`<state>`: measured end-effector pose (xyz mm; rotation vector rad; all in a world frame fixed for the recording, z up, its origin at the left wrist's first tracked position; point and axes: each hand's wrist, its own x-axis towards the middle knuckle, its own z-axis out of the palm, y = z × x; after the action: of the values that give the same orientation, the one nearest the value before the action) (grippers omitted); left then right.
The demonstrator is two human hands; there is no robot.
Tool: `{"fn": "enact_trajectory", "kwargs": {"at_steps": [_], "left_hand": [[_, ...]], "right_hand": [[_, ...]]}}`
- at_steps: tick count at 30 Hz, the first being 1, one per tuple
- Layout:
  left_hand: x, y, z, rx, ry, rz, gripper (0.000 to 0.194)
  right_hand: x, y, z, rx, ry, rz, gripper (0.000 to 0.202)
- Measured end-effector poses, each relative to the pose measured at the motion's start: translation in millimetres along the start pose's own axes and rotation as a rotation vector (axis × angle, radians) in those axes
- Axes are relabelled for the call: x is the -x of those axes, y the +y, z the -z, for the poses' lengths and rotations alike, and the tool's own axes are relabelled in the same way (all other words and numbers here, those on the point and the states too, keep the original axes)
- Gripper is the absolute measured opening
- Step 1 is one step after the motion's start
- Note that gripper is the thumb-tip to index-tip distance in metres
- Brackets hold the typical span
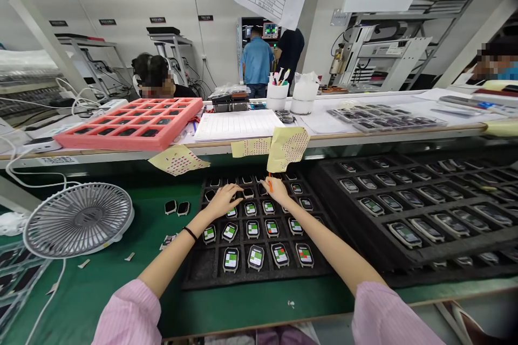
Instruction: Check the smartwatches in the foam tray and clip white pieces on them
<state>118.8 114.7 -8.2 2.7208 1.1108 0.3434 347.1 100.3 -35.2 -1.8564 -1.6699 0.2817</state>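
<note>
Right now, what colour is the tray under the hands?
The tray is black, best seen in the head view.

right hand (275, 190) holds an orange item (270, 185) over the black watch tray (203, 264).

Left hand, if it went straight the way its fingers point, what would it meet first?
Likely the smartwatch just beyond the left hand in the black tray, though height is unclear; if passing above that, probably the right hand.
</note>
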Motion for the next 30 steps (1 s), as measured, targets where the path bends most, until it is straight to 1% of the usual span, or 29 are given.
{"fn": "enact_trajectory", "kwargs": {"at_steps": [2, 3, 5, 8, 10, 12, 15, 19, 22, 26, 30], "left_hand": [[10, -1, 6.7, -0.043, 0.023, 0.065, 0.024], [17, -2, 9.6, -0.068, 0.040, 0.119, 0.023], [34, -4, 12.8, -0.119, 0.067, 0.258, 0.027], [61, -7, 9.6, -0.171, 0.053, 0.443, 0.031], [74, -6, 4.2, -0.172, 0.026, 0.494, 0.031], [80, -5, -0.4, -0.141, -0.001, 0.508, 0.030], [77, -9, -1.7, -0.051, -0.047, 0.526, 0.035], [70, -22, 4.7, 0.136, -0.140, 0.542, 0.052], [69, -34, 9.1, 0.281, -0.197, 0.517, 0.064], [71, -49, 9.3, 0.444, -0.216, 0.478, 0.072], [72, -57, 6.4, 0.555, -0.184, 0.463, 0.072]], "right_hand": [[0, 4, 10, 0.090, -0.018, -0.033, 0.037], [0, 8, 17, 0.135, -0.019, -0.058, 0.036], [1, 18, 32, 0.219, -0.014, -0.130, 0.032], [3, 39, 47, 0.308, -0.014, -0.257, 0.028], [4, 52, 50, 0.327, -0.028, -0.320, 0.028], [3, 63, 49, 0.318, -0.047, -0.353, 0.029], [-1, 75, 47, 0.267, -0.073, -0.368, 0.031], [-5, 88, 49, 0.174, -0.092, -0.356, 0.030], [-5, 95, 51, 0.108, -0.096, -0.339, 0.030], [-5, 100, 50, 0.015, -0.102, -0.309, 0.028], [-4, 102, 48, -0.072, -0.114, -0.271, 0.027]]}}
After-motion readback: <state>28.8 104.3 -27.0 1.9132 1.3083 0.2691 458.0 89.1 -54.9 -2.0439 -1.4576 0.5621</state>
